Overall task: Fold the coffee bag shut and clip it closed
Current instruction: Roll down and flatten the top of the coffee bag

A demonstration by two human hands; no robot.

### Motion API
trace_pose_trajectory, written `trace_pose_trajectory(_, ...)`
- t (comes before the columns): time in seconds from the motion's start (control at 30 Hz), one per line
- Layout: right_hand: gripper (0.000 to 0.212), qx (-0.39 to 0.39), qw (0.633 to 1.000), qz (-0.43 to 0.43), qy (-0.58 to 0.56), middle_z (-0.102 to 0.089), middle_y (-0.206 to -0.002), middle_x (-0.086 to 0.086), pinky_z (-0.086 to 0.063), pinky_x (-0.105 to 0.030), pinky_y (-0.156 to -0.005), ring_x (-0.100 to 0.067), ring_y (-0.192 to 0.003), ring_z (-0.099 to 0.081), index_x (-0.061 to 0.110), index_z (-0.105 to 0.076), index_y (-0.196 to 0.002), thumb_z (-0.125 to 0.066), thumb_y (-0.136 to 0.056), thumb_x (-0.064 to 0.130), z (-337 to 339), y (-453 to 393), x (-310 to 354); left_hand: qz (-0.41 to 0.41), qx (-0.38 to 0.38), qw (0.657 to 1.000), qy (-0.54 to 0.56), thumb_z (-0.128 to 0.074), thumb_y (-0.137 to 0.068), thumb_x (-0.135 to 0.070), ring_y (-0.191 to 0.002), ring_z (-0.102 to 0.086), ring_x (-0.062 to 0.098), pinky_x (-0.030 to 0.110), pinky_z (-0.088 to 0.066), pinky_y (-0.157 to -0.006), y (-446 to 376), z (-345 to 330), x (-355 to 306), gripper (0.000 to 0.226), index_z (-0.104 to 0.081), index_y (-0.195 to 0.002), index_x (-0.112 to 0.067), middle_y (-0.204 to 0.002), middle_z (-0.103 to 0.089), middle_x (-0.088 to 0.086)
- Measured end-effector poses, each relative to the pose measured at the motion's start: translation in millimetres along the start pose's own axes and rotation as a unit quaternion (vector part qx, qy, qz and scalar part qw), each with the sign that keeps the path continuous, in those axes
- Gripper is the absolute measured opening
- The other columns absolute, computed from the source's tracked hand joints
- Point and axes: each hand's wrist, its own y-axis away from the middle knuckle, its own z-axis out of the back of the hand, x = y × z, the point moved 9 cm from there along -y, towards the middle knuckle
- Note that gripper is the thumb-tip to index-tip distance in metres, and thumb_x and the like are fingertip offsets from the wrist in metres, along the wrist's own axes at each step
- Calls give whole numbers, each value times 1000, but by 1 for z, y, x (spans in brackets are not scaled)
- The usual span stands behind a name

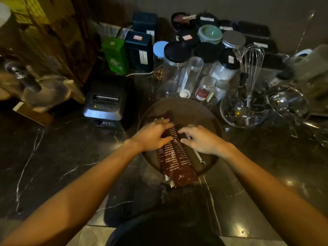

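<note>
Both hands lie on the coffee bag: the left hand presses flat on its left side with the fingers together, and the right hand touches its right edge with the fingers curled down, not closed around anything I can see. This brown bag, with lines of white print, lies lengthwise on a round dark tray, and its near end sticks out over the tray rim toward the person. A thin white clip lies on the tray just beside the bag, partly under the right hand.

Behind the tray stand several jars. One clear jar with a black lid looks empty. A small jar with a metal lid has a red label; what is inside I cannot tell. To the right, a glass bowl holds a wire whisk and some spoons. On the left of the tray sits a small grey printer, with a green carton behind it. All of this rests on a dark marble counter.
</note>
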Motion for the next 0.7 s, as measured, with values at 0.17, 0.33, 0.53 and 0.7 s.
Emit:
trace_pose_trajectory(0.17,56,38,997,5,63,-43,-155,-3,-50,-36,-98,-23,-126,-59,38,-32,-157,-48,-105,23,-31,10,-7,32,22,999,8,-59,-99,-40,-156,-19,24,38,-20,-123,9,-22,10,64,-38,-155,-20,-168,-25,9)
trace_pose_trajectory(0.33,79,85,989,2,121,-16,-170,-11,-47,-41,-108,-32,-141,-47,40,-8,-162,-54,-102,17,-59,22,-20,18,5,1000,12,-56,-100,-43,-158,-10,21,37,-11,-125,13,-34,16,68,-32,-157,-18,-170,-18,7)
trace_pose_trajectory(0.53,98,84,983,11,163,-14,-167,-20,-52,-44,-105,-36,-141,-47,39,8,-162,-64,-97,25,-80,25,-34,12,20,999,-36,-43,-103,-50,-157,5,17,44,-5,-128,19,-61,23,71,-15,-161,-21,-171,0,1)
trace_pose_trajectory(0.7,76,70,974,49,209,-18,-165,-21,-54,-40,-102,-32,-139,-50,37,1,-163,-49,-106,33,-82,27,-36,48,80,994,-58,-23,-106,-53,-154,18,13,49,5,-127,20,-78,35,66,-1,-162,-27,-170,10,-3)
